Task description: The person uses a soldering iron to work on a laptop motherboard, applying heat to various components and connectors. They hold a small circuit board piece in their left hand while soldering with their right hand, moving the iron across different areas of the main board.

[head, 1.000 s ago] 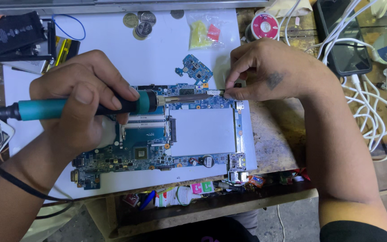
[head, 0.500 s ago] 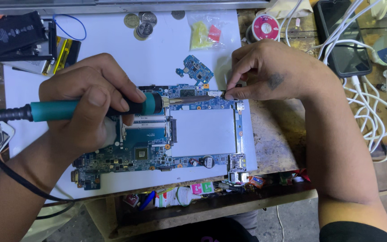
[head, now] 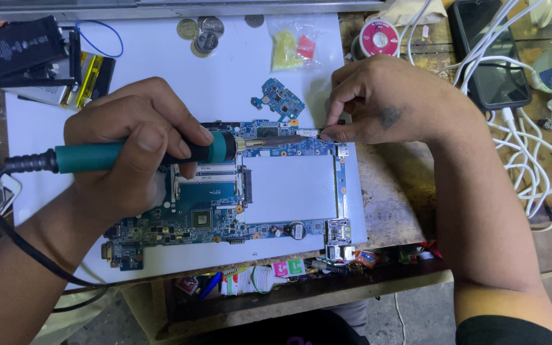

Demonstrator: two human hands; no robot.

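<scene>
Left hand is closed in a fist-like grip round the teal handle of the soldering iron. The iron lies nearly horizontal, tip pointing right and landing on the far edge of the blue circuit board. A low angle like that puts the side of the tip on the joint, and the black cord loops away to the left, clear of the work.

Right hand is pinched shut, thumb and forefinger meeting just at the iron's tip. It probably holds a thin wire or small part against the joint; whatever it is shows too small to tell. The wrist comes in from the right, so the two hands meet at one spot without crossing.

The board lies flat on a white sheet on the bench, likely for contrast and to protect the surface. A small loose board sits just beyond the work point. Farther off: coin cells, a clear bag with yellow and red pieces, a solder spool. A flat black battery pack is far left; a phone and white cables are on the right.
</scene>
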